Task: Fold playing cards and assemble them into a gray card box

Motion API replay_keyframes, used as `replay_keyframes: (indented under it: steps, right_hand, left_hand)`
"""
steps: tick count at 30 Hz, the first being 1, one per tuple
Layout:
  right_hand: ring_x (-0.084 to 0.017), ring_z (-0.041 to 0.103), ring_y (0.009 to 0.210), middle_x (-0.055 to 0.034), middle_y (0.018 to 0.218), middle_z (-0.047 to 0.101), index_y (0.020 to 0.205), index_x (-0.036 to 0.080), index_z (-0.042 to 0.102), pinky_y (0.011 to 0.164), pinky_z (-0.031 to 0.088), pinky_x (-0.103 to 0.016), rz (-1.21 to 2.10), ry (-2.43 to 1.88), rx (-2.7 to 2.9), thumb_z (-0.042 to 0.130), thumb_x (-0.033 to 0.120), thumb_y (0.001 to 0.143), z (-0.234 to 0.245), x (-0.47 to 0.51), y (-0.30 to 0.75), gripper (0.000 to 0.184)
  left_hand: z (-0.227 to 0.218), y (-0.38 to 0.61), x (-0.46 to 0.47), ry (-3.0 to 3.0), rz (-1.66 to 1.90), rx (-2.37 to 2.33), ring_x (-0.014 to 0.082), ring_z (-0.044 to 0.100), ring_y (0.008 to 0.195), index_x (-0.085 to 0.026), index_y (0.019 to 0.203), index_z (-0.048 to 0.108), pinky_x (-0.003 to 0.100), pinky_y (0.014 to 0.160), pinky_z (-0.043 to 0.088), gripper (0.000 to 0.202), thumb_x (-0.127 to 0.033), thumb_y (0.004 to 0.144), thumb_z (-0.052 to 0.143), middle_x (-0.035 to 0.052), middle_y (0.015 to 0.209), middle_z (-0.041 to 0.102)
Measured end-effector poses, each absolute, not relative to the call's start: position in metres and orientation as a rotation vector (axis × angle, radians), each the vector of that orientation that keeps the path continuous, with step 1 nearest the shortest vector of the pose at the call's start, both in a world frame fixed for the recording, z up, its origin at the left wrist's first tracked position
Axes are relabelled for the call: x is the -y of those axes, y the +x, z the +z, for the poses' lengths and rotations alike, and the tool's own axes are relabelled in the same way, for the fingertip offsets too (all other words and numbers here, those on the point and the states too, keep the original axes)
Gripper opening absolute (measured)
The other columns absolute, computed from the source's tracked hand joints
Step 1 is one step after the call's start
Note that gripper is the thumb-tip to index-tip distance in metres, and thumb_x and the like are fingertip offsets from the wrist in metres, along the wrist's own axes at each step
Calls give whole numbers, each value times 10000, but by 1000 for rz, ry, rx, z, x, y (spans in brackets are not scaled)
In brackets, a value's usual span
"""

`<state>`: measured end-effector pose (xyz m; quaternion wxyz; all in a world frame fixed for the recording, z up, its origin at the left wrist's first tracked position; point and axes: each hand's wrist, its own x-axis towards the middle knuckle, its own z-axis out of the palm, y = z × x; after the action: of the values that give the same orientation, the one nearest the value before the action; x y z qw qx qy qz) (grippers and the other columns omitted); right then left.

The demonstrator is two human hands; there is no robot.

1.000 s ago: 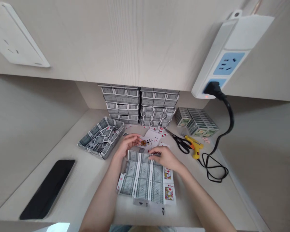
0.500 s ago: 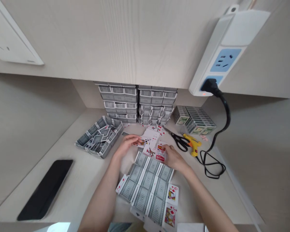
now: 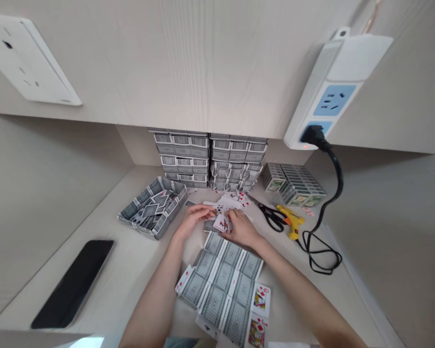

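Observation:
My left hand (image 3: 195,221) has its thumb and fingers pinched on the edge of a face playing card (image 3: 214,212) that lies among loose cards. Just to the right, my right hand (image 3: 242,229) is closed with its fingertips on a joker card (image 3: 222,223); the hand covers part of it. White-faced loose playing cards (image 3: 230,201) spread behind both hands. Nearer to me lies a panel of grey-backed playing cards (image 3: 221,282) joined in rows, with a queen of diamonds (image 3: 261,299) and a jack of diamonds (image 3: 257,332) sticking out along its right side.
A card-built tray (image 3: 125,218) with loose cards stands left, beyond a black phone (image 3: 72,285). Stacked card-built boxes (image 3: 184,154) rise behind. To the right are black scissors (image 3: 273,217), a yellow glue gun (image 3: 293,222), its cable (image 3: 322,266) and packed card decks (image 3: 299,183).
My right hand has moved left from the red-and-white poker card to the joker card. The red-and-white card is now hidden. My left hand stays by the face card; the view has shifted slightly.

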<state>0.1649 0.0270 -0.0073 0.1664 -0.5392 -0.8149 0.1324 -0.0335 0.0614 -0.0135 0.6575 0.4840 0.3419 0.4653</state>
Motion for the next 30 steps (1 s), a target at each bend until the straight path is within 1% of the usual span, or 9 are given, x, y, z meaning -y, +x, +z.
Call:
replay_keyframes:
  steps: [5,9,13,16,19,21,24,27,30]
  right_hand:
    - [-211,484,861,-71,924,544,1006,173,506,767,385,-333,385,-1425,2106,624,438,658,-20,-36,167,453]
    - [-155,477,676,-11,744,497,986,181,524,604,408,-266,525,-1323,1910,608,302,669,-30,-39,176,350]
    - [-131,475,623,-14,759,503,993,193,562,548,408,-244,604,-1226,1705,552,222,683,-37,-44,185,312]
    - [-167,525,728,-56,877,566,985,203,616,611,432,-283,558,-1212,1593,559,237,680,-38,-44,188,313]
    - [-211,550,826,-69,911,622,865,188,670,705,432,-327,568,-1233,1427,576,282,681,-36,-43,193,226]
    - [-217,565,786,-56,821,652,757,170,681,712,428,-334,641,-1278,1301,586,320,678,-32,-43,198,195]
    - [-195,574,623,-33,674,659,703,154,676,607,436,-314,810,-1315,1155,593,375,671,-22,-45,206,238]
    - [-189,592,587,-27,690,675,732,165,675,581,452,-306,1173,-1210,924,669,366,605,-11,-49,205,238]
    - [-200,619,649,-28,750,687,774,177,670,632,472,-310,1350,-1076,822,710,326,570,-6,-53,193,256]
  left_hand:
    - [-16,-34,-64,1220,1235,-925,166,583,679,-165,807,673,291,661,424,172,-266,677,621,49,723,653]
    - [-20,-32,-67,1636,1326,-1077,213,542,958,-206,852,668,357,882,375,198,-213,658,632,58,937,638]
    - [-30,-29,-69,2054,1159,-1110,229,410,1156,-233,1037,600,412,1003,278,403,-184,639,648,62,1135,560]
    - [-37,-27,-70,2148,1079,-1170,221,412,1159,-227,1092,558,411,996,304,424,-198,674,622,72,1178,529]
    - [-41,-27,-71,2138,1101,-1248,206,447,1127,-218,1092,548,389,972,345,380,-225,714,586,77,1170,527]
    - [-40,-26,-71,2142,1130,-1263,206,437,1138,-218,1073,557,391,974,343,344,-247,731,569,73,1148,536]
    - [-37,-24,-69,2144,1180,-1264,216,392,1179,-220,1010,592,410,996,306,276,-268,740,559,63,1098,565]
    - [-29,-21,-66,2089,1273,-1256,213,421,1145,-214,910,630,397,983,311,194,-270,738,562,61,1047,585]
    - [-21,-20,-63,1947,1423,-1291,192,503,1011,-210,928,622,352,904,373,222,-307,736,567,56,956,596]
